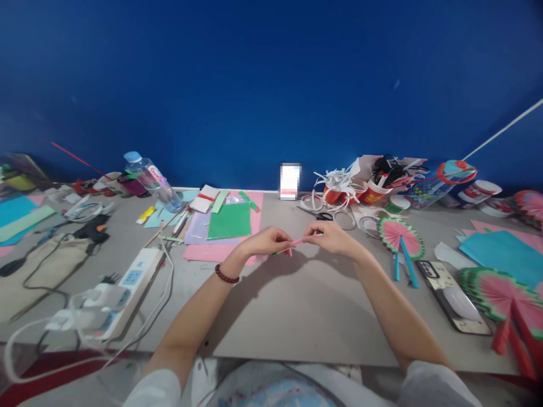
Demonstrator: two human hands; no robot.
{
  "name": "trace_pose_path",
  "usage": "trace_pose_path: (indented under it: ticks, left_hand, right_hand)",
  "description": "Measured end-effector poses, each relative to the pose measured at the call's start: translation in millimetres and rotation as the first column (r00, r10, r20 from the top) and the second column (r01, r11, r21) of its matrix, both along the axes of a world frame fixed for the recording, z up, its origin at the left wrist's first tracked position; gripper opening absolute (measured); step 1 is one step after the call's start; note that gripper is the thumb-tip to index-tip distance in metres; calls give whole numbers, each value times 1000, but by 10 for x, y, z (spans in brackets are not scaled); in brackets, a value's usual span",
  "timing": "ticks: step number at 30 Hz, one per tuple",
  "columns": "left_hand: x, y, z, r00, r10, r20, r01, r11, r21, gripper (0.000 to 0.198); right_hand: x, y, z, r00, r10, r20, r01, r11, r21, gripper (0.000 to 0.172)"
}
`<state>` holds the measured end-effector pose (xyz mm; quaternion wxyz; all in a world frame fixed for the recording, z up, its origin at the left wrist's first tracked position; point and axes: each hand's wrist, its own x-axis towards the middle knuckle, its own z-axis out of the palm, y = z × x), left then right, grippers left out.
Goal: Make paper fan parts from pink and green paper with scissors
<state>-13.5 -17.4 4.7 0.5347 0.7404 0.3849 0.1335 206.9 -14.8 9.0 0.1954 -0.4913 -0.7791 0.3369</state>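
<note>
My left hand (266, 242) and my right hand (331, 237) meet above the grey table (297, 305). Both pinch the ends of a narrow pink folded paper strip (297, 242) held between them, with a bit of green at its left end. The left wrist wears a dark red bead bracelet (226, 276). A stack of green, purple and pink paper sheets (229, 226) lies just behind the left hand. A pink and green watermelon paper fan (401, 237) with blue sticks lies to the right of the right hand.
A power strip (127, 288) with plugs and cables, a black glue gun (91, 232) and a water bottle (151, 181) sit left. Scissors (320, 215), paper strips and red cups (369, 195) stand at the back. A phone (452, 297), several finished fans (496, 294) and blue paper (500, 254) lie right.
</note>
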Motion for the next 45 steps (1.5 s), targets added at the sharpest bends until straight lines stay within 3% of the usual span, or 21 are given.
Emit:
trace_pose_path:
  ticks: [6, 13, 18, 23, 29, 37, 45]
  left_hand:
    - [18, 0, -42, 997, 49, -61, -40, 989, 141, 44]
    - [77, 0, -104, 987, 11, -159, 22, 979, 200, 36]
    - [86, -15, -103, 997, -8, -77, 17, 992, 123, 36]
    - [-19, 19, -34, 992, -128, -17, 128, 992, 19, 40]
    - [-79, 65, 3, 997, -79, 13, 80, 996, -34, 40]
    - [-97, 84, -43, 991, -129, 41, 132, 989, -61, 34]
    - [1, 33, -63, 983, -16, -180, 47, 984, 171, 31]
  right_hand:
    - [-2, 9, 20, 1000, 6, 30, -5, 1000, -17, 18]
    - [-81, -54, -71, 982, 112, 151, -141, 970, 198, 19]
    - [-132, -76, -70, 978, 102, 185, -131, 979, 154, 22]
    - [-121, -60, -63, 981, 94, 169, -118, 983, 140, 21]
    - [-115, -66, -37, 987, 64, 149, -84, 988, 132, 21]
    - [-103, -44, -48, 984, 86, 159, -102, 991, 90, 21]
    - [-131, -89, -81, 928, 72, 364, -176, 949, 261, 26]
